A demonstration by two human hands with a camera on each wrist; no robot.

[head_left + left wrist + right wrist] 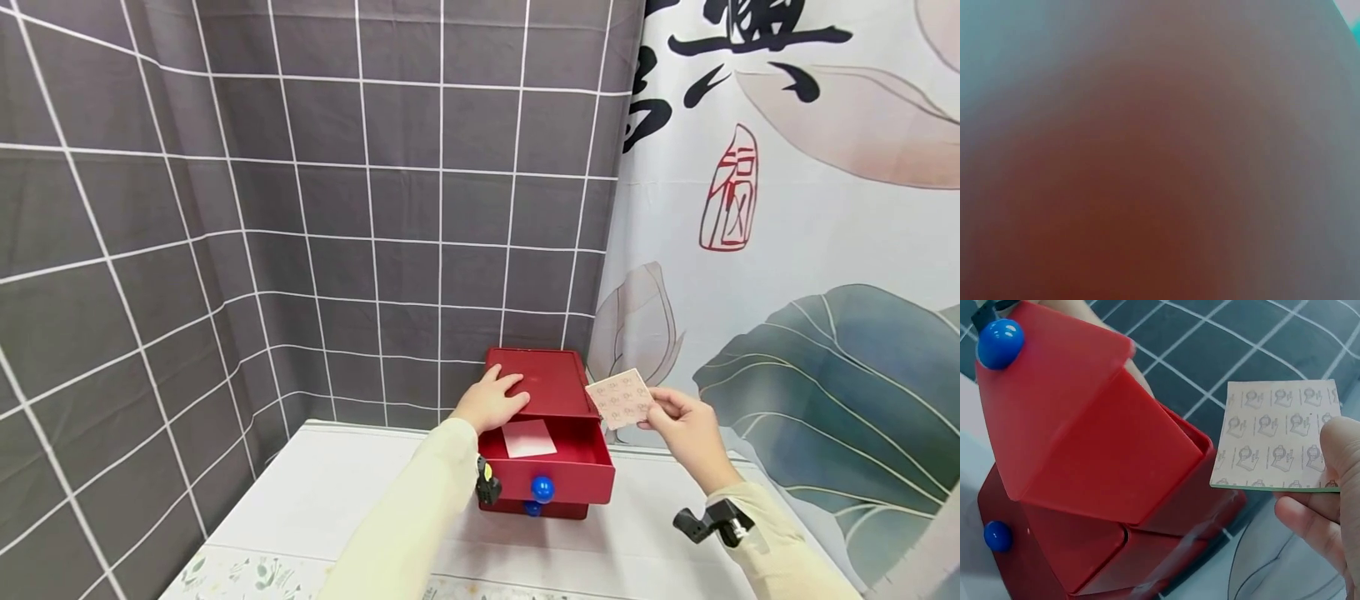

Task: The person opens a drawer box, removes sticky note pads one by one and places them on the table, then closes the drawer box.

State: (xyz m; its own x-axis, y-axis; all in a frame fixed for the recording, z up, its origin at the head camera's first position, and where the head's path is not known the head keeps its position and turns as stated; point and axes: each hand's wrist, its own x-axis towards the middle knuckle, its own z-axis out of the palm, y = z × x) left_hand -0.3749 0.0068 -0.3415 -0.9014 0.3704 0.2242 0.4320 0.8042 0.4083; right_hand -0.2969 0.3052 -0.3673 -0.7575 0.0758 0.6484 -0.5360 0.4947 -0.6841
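A small red drawer box (542,383) has its upper drawer (555,481) pulled out, with a blue knob (542,488) on the front. My left hand (491,402) rests with fingers spread on the box's top, at its left side. Inside the open drawer lies a pale pink square sheet (528,438). To the right of the box, my right hand (678,425) pinches a square sticky note pad (1275,434) by its edge, between thumb and fingers. The pad's printed backing shows, and a thin green edge runs below it. The left wrist view is only a reddish blur.
Below the pulled-out drawer is a lower drawer with its own blue knob (998,536). The box stands on a white table (360,483) with a leaf-patterned front strip. A dark gridded curtain (405,208) and a painted white cloth (675,217) hang behind.
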